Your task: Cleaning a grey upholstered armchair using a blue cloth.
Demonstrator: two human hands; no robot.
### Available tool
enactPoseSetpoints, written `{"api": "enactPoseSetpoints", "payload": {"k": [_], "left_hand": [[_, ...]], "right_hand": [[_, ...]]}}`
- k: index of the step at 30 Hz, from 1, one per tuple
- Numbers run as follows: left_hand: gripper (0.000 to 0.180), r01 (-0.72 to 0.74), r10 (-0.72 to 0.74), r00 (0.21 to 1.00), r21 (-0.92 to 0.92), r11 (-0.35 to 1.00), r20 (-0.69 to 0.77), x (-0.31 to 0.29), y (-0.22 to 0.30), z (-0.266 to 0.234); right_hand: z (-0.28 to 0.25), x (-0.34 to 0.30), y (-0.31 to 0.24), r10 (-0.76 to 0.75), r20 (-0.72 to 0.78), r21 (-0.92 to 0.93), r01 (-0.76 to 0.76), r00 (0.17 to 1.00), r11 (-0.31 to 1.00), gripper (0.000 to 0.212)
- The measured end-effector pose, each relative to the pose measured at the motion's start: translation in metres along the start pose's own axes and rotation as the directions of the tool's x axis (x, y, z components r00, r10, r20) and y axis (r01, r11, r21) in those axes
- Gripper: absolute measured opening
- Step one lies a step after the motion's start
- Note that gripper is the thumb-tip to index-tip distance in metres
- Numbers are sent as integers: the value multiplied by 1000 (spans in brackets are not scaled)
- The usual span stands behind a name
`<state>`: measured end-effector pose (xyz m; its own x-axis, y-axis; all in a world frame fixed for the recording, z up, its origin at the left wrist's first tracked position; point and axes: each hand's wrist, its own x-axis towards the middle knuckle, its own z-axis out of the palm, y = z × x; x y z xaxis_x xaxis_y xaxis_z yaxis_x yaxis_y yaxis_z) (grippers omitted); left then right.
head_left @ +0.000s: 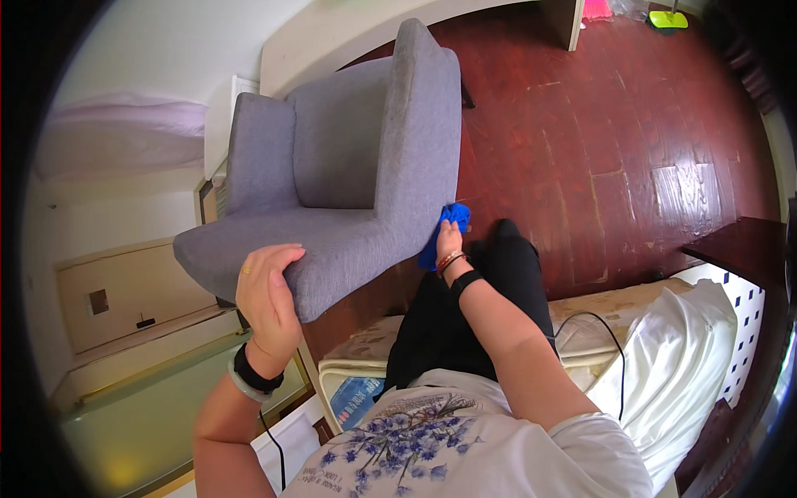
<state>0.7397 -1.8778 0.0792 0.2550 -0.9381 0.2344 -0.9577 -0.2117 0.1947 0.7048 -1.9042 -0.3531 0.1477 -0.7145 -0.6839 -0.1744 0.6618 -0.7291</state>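
Note:
A grey fabric armchair [336,149] stands in front of me, slightly to the left. My left hand [270,299] is at its near edge, fingers stretched out and holding nothing; the hand seems to rest against the upholstery. Lower down, my right hand [449,239] grips a bunched blue cloth [457,217] beside the chair's right side. The cloth is at the grey fabric, and part of it hangs below my fingers. Whether it presses on the chair or only lies next to it, I cannot tell.
Dark red wooden floor [564,149] spreads to the right. Behind my legs is a bed or mattress [614,311] with a white sheet [672,365]. A greenish glass-like surface [166,415] lies at left. A yellow-green dustpan or broom head [667,20] is at the far right.

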Motion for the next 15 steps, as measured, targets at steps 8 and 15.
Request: {"api": "enactPoseSetpoints", "payload": {"k": [8, 15], "left_hand": [[32, -12, 26, 994, -123, 992, 109, 2, -3, 6], [35, 59, -53, 976, -20, 998, 212, -9, -6, -18]], "right_hand": [[-62, 112, 72, 328, 150, 30, -336, 933, 941, 47], [-31, 62, 27, 455, 222, 28, -472, 862, 881, 47]]}}
